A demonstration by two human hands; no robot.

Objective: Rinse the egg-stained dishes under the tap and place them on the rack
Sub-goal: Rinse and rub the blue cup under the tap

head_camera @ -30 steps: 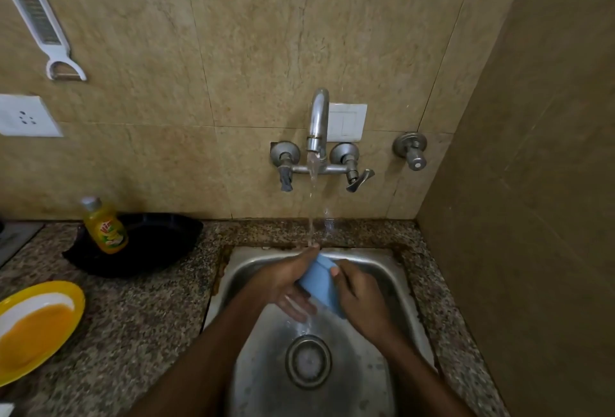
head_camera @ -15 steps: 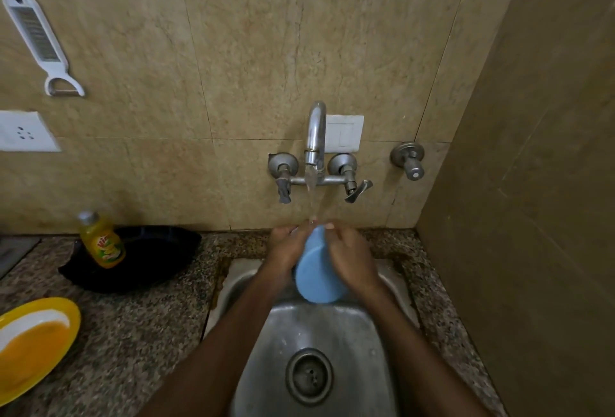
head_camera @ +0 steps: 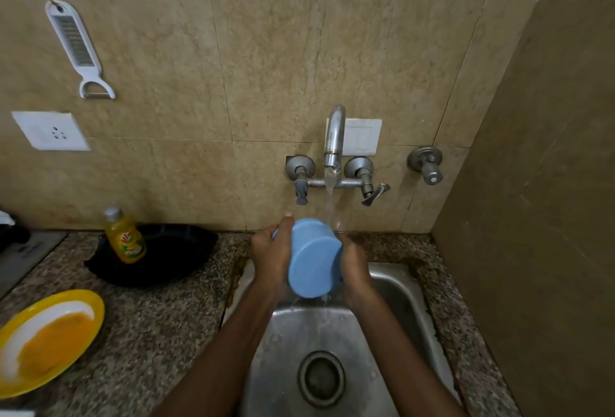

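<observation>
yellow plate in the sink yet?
No, the yellow plate lies on the granite counter left of the sink, with orange residue on it.

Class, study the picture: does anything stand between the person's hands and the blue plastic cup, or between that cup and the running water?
Nothing visible does. The left hand and right hand grip the blue plastic cup directly, one each side; the stream from the steel tap falls freely to the cup's far end.
</observation>
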